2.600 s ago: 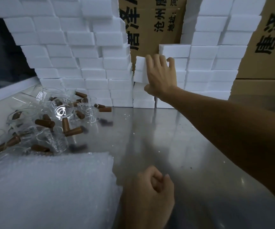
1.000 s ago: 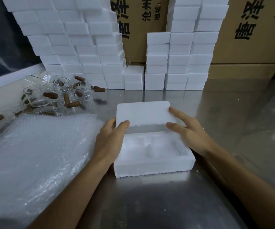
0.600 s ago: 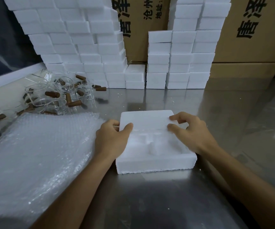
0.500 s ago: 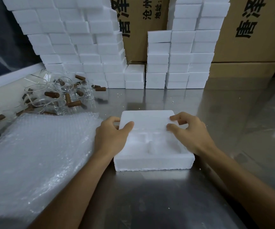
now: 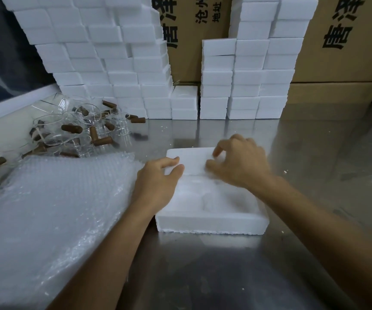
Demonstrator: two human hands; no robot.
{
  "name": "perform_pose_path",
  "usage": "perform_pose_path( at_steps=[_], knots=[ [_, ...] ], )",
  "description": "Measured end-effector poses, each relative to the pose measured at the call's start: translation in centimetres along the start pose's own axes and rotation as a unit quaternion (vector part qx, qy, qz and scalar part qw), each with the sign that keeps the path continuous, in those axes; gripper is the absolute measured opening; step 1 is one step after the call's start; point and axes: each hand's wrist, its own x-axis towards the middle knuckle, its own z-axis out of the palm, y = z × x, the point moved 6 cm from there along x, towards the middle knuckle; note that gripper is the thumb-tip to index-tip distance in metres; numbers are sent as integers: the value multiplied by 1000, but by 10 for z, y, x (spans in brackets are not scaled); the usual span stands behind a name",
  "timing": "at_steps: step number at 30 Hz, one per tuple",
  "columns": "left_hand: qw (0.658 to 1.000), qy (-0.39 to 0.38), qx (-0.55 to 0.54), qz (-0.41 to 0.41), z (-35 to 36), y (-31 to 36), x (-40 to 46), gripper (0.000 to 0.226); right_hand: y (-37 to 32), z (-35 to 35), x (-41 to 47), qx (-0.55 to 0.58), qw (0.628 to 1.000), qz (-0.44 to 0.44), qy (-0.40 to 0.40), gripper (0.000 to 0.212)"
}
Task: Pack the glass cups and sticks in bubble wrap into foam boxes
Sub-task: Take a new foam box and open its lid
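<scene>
A white foam box [image 5: 209,222] lies on the steel table in front of me, its moulded hollows showing. Its foam lid [image 5: 194,159] sits over the far half. My left hand [image 5: 158,182] grips the box's left edge, thumb over the lid's near corner. My right hand [image 5: 238,162] has curled fingers pinching the lid's right part. A heap of clear glass cups [image 5: 53,130] with brown sticks [image 5: 101,140] lies at the left. A stack of bubble wrap sheets [image 5: 46,209] covers the near left.
Walls of stacked white foam boxes [image 5: 104,63] stand along the back, with a second stack [image 5: 254,79] to the right. Brown cardboard cartons [image 5: 346,41] rise behind them. The steel table [image 5: 314,153] stretches to the right.
My right hand took a foam box from the back stack and set it in front of me. Both hands have since slid its lid away, uncovering the near half.
</scene>
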Motion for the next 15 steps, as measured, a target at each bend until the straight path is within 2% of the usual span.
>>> perform_pose_path(
  at_steps=[2, 5, 9, 11, 15],
  knots=[
    [1000, 7, 1, -1, 1, -1, 0, 30, -18, 6, 23, -33, 999, 2, -17, 36],
    [1000, 10, 13, 6, 2, -1, 0, 30, -55, 18, 59, -17, 998, -33, -42, 25],
    [1000, 14, 10, 18, 1, 1, -3, 27, -124, 46, 90, 87, 977, -183, -73, 36],
    [1000, 21, 10, 18, 1, 0, -3, 15, -160, 61, 99, 119, 958, -244, -92, 42],
    [999, 36, 18, 15, -1, 0, -5, 24, -219, 90, 117, 49, 937, -325, -117, 36]
  ],
)
